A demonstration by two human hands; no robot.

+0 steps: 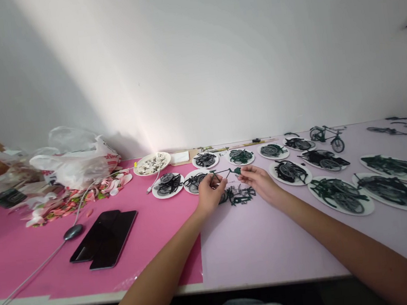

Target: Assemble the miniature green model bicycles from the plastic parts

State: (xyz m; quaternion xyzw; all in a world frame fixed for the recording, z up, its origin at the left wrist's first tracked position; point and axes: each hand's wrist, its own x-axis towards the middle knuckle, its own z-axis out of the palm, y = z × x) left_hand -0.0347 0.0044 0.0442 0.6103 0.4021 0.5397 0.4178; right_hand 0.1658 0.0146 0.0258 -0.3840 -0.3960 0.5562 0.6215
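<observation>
In the head view my left hand (pixel 211 191) pinches a thin dark green model bicycle frame (pixel 224 171) a little above the table. My right hand (pixel 260 180) has its fingertips closed at the frame's other end, on a small dark green piece (pixel 237 170). Whether that piece is joined to the frame I cannot tell. Beneath both hands lies a loose heap of dark bicycle parts (pixel 243 194). Just behind my left hand, a white plate (pixel 186 187) bears black wheels and is partly covered by the fingers.
More white plates with dark parts stand at both sides, one being a plate (pixel 317 213) of wheels. An assembled model bicycle (pixel 328 137) stands at back right. Two black phones (pixel 105 239), a cable puck (pixel 73 231), petals (pixel 80 201) and plastic bags (pixel 76 164) occupy the left.
</observation>
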